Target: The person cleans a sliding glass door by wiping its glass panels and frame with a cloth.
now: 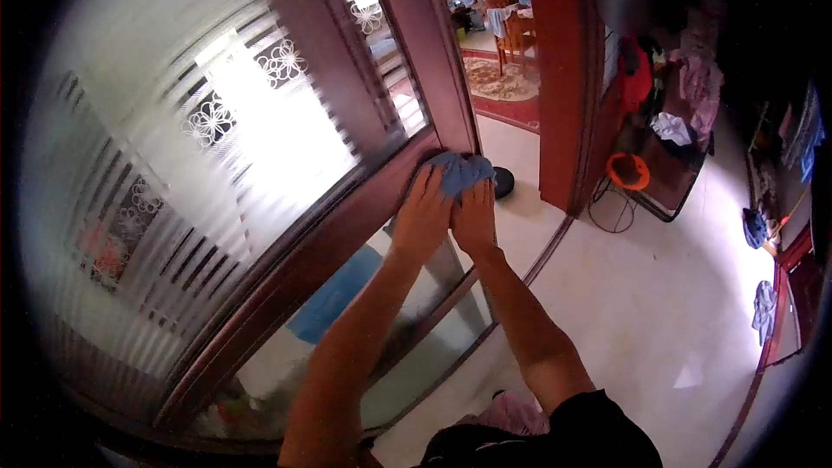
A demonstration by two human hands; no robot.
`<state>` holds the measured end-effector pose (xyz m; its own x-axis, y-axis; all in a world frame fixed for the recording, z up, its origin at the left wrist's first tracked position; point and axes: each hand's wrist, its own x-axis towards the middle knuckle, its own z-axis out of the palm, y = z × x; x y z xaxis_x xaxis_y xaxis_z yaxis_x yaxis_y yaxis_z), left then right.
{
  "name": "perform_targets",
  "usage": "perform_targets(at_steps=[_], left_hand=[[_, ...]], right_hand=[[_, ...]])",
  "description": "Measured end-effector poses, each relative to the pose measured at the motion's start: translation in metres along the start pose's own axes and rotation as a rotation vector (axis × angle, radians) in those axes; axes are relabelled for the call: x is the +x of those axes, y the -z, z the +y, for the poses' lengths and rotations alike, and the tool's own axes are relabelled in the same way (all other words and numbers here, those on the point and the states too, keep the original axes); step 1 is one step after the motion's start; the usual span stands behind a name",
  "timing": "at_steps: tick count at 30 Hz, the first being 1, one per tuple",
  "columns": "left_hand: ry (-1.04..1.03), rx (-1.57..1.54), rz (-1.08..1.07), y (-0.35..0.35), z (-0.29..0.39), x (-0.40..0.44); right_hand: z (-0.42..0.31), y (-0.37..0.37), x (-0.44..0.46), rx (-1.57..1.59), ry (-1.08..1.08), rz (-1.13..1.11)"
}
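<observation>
A blue-grey cloth [464,173] is bunched up against the brown frame of a glass-panelled door [347,195]. My left hand [423,218] presses on the cloth's left part, fingers bent over it. Close beside it, my right hand [474,218] grips the cloth's right part near the door's edge. Both hands are closed on the cloth, and the fingertips are partly hidden in its folds. Beyond the cloth shows a dark round object [503,182], whose kind I cannot make out.
An opening beside the door shows a room with a wooden chair [517,39] and a patterned rug [498,78]. To the right stand a red-brown door post [565,78], a dark low table [656,169] with clothes, and an orange ring-shaped thing [627,172]. Pale floor [624,295] lies below.
</observation>
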<state>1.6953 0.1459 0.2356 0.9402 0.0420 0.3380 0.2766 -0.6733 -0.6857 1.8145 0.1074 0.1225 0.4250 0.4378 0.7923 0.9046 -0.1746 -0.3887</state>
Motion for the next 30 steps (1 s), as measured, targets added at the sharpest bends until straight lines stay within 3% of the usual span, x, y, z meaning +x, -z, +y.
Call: perform_targets(at_steps=[3, 6, 8, 11, 13, 15, 17, 20, 22, 24, 25, 30], left_hand=[[-0.076, 0.034, -0.227, 0.002, 0.009, 0.011], [-0.047, -0.057, -0.119, -0.03, 0.032, -0.004], [-0.052, -0.052, -0.216, -0.034, 0.045, -0.016], [-0.068, -0.069, -0.336, -0.03, 0.053, -0.033], [-0.076, -0.124, -0.336, -0.034, 0.054, -0.055], [-0.01, -0.114, -0.233, -0.038, 0.056, -0.078], [0.05, -0.067, -0.225, -0.031, 0.049, -0.103], [0.123, -0.018, -0.285, -0.017, 0.032, -0.15], [0.17, -0.06, -0.205, -0.01, 0.017, -0.187], [0.182, -0.128, -0.387, 0.013, 0.013, -0.233], [0.19, -0.168, -0.465, 0.017, 0.012, -0.253], [0.417, -0.068, -0.178, 0.063, 0.009, -0.353]], right_hand=[[0.017, -0.023, -0.026, 0.15, -0.161, -0.143], [0.005, -0.036, -0.05, 0.245, -0.392, -0.184], [0.016, -0.092, -0.08, 0.231, -0.608, -0.286], [0.004, -0.088, -0.108, 0.05, -0.516, -0.536], [-0.005, -0.098, -0.145, 0.182, -0.381, -0.187], [-0.016, -0.101, -0.163, 0.251, -0.262, -0.055], [-0.042, -0.086, -0.151, 0.271, -0.145, -0.126], [-0.094, -0.055, -0.138, 0.031, -0.148, -0.66], [-0.112, -0.076, -0.152, 0.212, -0.074, -0.512], [-0.151, -0.049, -0.156, 0.37, 0.1, -0.09], [-0.17, -0.038, -0.153, 0.398, 0.155, -0.085], [-0.241, -0.003, -0.159, 0.479, 0.485, -0.088]])
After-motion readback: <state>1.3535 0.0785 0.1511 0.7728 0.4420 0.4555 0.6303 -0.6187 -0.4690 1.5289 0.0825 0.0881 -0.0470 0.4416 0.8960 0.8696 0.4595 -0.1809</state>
